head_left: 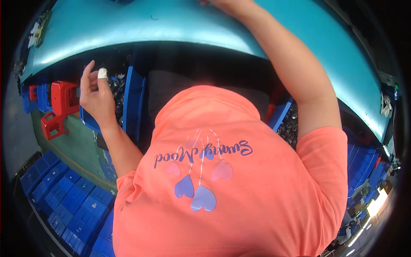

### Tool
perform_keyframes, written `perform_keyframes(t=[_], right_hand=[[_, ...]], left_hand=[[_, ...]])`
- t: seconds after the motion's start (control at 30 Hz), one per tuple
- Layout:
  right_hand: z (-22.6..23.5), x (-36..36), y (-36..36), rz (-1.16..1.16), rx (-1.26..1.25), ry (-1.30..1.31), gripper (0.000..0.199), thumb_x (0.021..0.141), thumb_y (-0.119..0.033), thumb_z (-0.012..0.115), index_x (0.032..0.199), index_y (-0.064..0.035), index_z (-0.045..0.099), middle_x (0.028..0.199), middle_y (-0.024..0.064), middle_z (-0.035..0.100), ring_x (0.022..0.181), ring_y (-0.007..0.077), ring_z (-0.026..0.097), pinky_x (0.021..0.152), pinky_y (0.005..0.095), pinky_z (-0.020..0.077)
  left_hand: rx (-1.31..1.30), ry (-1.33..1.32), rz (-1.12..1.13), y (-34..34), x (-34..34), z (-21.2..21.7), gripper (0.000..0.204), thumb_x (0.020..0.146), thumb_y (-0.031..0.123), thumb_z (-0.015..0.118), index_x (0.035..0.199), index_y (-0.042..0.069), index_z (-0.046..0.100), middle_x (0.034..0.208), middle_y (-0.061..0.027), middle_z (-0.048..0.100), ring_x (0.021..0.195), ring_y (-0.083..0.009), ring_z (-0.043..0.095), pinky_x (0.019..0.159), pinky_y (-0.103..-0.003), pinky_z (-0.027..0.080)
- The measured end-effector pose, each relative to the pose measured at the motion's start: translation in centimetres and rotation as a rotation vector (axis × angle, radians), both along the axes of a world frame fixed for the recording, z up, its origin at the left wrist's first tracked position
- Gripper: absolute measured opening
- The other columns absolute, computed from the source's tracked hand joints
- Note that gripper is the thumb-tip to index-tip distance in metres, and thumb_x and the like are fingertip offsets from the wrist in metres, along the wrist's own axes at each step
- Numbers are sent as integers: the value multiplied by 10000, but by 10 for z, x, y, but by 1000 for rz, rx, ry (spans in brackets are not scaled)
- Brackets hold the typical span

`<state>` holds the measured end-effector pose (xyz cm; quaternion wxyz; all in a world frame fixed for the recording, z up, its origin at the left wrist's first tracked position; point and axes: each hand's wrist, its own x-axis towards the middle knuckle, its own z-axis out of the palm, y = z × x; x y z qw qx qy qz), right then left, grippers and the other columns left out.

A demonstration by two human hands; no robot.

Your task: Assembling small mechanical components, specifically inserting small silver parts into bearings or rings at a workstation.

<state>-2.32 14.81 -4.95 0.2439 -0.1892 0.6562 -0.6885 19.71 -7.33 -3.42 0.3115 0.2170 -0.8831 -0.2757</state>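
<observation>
My left hand (96, 92) is raised beside a blue bin (135, 96) under the table edge. Its fingers are apart with nothing visible between them, and a white cover wraps one fingertip. Small dark round parts (119, 81) with shiny centres fill that bin. My right arm stretches forward over the teal tabletop (171, 25). Only part of my right hand (229, 5) shows at the top edge of the view; its fingers are mostly cut off, so what it holds, if anything, is hidden.
A second blue bin (280, 113) with dark round parts (290, 124) sits under the table by my right arm. Red plastic stools (64, 98) stand at the left. Rows of blue crates (81, 210) cover the floor at lower left. More blue crates (359, 167) are at the right.
</observation>
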Motion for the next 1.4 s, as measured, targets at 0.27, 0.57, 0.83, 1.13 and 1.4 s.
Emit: perform_keyframes(t=[0.27, 0.57, 0.83, 1.13, 1.4], right_hand=[[9, -32, 14, -75, 52, 128, 226, 884, -262, 722, 908, -37, 721, 677, 3, 633, 521, 77, 547, 492, 273, 451], [39, -32, 34, -310, -29, 134, 183, 905, -208, 690, 947, -30, 707, 716, 9, 638, 515, 74, 523, 468, 240, 427], [50, -148, 157, -942, 272, 376, 249, 873, -175, 653, 1077, -56, 732, 901, 98, 725, 813, 193, 694, 693, 326, 573], [30, -256, 202, -697, 1525, 682, 551, 840, -221, 660, 1376, -264, 540, 1470, 119, 427, 1371, 345, 396, 1081, 491, 430], [38, -256, 201, -649, 1475, 769, 474, 882, -321, 635, 1343, -233, 563, 1445, 119, 454, 1352, 329, 437, 1044, 529, 434]], left_hand=[[34, 90, -226, 35, -35, 3, 306, 889, -13, 645, 1186, 51, 686, 876, -47, 671, 750, -118, 597, 696, -266, 488], [48, 181, -641, 83, -57, 12, 272, 831, -37, 648, 1089, 39, 686, 861, -132, 667, 741, -292, 647, 672, -358, 518], [37, 234, -715, 74, -57, 18, 243, 858, -30, 656, 1095, 20, 678, 816, -119, 658, 709, -243, 646, 646, -322, 510], [2, 222, -712, 81, -56, 18, 255, 839, -31, 658, 1086, 30, 681, 821, -122, 664, 701, -274, 633, 640, -348, 500], [-57, 166, -722, 91, -55, 13, 256, 831, -25, 666, 1080, 35, 684, 819, -123, 666, 698, -288, 629, 643, -359, 497]])
